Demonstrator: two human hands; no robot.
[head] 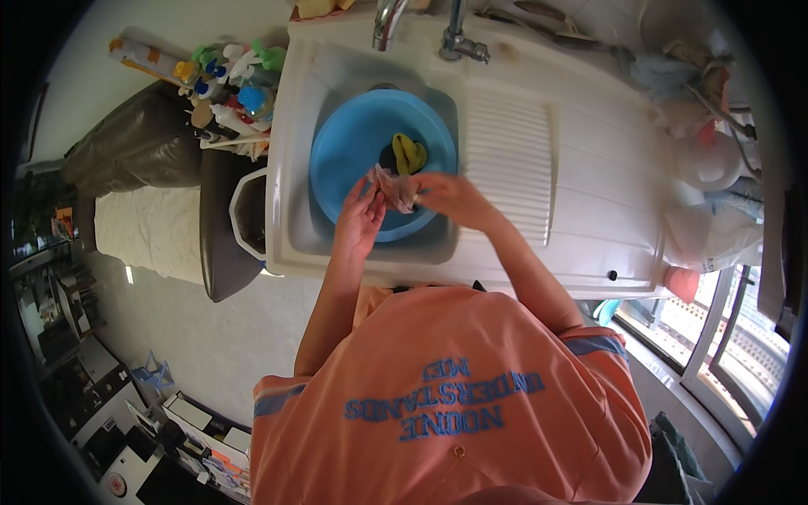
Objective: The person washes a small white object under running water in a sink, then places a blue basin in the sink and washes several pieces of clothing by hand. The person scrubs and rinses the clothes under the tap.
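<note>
A round blue plastic basin (344, 148) sits inside the white sink (297, 233). Over its near part, a small crumpled pinkish cloth item (396, 190) is held between both hands. My left hand (363, 218) grips its left end with the fingertips, palm turned up. At the right end, the fingers of my right hand (449, 194) pinch the same cloth; this hand is slightly blurred. Just beyond the cloth, a yellow-green cloth item (409, 154) and a dark one (387, 158) lie together in the basin.
A chrome faucet (386, 28) and a metal valve (461, 49) stand behind the sink. Ribbed drainboard (508, 170) extends to the right. Bottles (252, 101) crowd a rack at left, above a white-rimmed bin (237, 211). Plastic bags (710, 237) hang at far right.
</note>
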